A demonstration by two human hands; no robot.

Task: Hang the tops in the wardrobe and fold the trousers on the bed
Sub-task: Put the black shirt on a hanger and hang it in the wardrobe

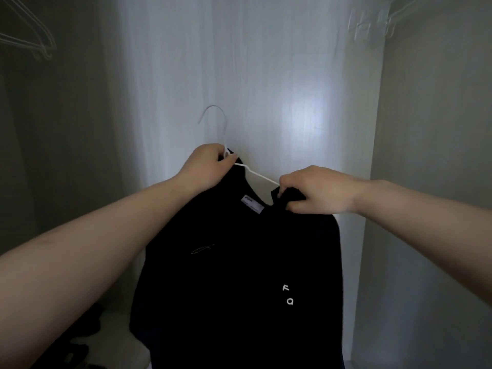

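A black top (239,275) with small white letters and a white neck label hangs in front of me inside the wardrobe. A thin white wire hanger (259,176) runs through its neck, its hook free in the air above. My left hand (206,167) grips the hanger at the base of the hook together with the top's left shoulder. My right hand (316,190) pinches the black fabric at the right side of the collar, beside the hanger's arm.
The pale back wall of the wardrobe (266,75) is straight ahead, with side walls to the left and right. Empty white hangers (29,41) hang at the top left, and more hangers (378,20) at the top right. Dark clothing (82,339) lies at the bottom left.
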